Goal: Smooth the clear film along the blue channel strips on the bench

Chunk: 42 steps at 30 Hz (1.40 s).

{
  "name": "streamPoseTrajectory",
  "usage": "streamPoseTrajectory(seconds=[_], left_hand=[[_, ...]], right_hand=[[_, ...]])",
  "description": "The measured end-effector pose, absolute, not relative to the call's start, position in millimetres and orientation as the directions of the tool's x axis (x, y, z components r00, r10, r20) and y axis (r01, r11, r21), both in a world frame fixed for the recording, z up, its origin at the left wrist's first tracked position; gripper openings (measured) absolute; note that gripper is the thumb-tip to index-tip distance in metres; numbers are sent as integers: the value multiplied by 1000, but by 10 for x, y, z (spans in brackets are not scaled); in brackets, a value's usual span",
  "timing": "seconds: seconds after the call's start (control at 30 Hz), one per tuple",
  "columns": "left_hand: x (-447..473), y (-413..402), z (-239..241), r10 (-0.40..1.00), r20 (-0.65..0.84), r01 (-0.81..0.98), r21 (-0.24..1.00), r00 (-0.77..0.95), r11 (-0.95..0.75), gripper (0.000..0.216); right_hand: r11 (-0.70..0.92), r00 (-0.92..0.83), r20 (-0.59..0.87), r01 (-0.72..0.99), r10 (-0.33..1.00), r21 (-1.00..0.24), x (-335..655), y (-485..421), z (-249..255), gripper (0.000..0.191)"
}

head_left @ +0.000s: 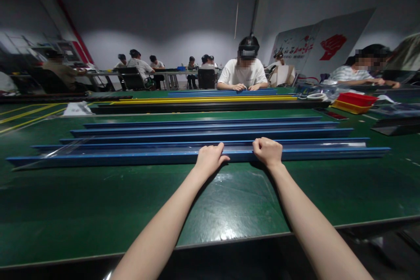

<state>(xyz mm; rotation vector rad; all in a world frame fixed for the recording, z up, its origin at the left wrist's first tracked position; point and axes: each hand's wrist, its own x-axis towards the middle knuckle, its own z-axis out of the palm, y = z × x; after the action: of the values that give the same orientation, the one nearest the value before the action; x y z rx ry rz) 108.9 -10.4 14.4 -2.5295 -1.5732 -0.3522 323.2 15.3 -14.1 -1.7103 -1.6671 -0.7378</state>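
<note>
A long blue channel-shaped rail point(131, 158) lies crosswise on the green table, the nearest of several. My left hand point(210, 157) is closed over its front wall, fingers curled inside and thumb pointing right along the outer face. To the right, my right hand point(268, 150) makes a fist over the same front wall; its fingertips are hidden. A gap of bare rail separates the two hands. Clear film point(62, 151) stretches across the rail's left end, and a pale glossy strip point(344, 144) shows inside its right end.
More blue rails point(210, 124) lie parallel behind. Farther back are a yellow rail point(203, 99), black rails point(197, 107), a red tray point(356, 100) and a dark phone-like slab point(330, 114). A co-worker point(243, 70) sits opposite, hands on the far side. The green table's point(223, 210) front edge runs below my forearms.
</note>
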Motion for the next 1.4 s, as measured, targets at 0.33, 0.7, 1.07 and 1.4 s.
streamPoseTrajectory(seconds=[0.33,0.7,1.07,1.4], left_hand=[[1085,-85,138,866,279,895,50,415,-444,32],[1083,-68,105,866,293,897,54,406,-439,31],[1094,-69,96,844,321,884,45,429,-466,30],[1102,-81,124,855,301,892,27,423,-451,30]], right_hand=[[10,33,745,999,666,-53,3223,148,-137,37],[147,-143,757,987,638,64,3031,91,-89,39],[178,-157,633,984,758,31,2771,74,-92,37],[170,-150,619,985,771,27,2770,51,-55,37]])
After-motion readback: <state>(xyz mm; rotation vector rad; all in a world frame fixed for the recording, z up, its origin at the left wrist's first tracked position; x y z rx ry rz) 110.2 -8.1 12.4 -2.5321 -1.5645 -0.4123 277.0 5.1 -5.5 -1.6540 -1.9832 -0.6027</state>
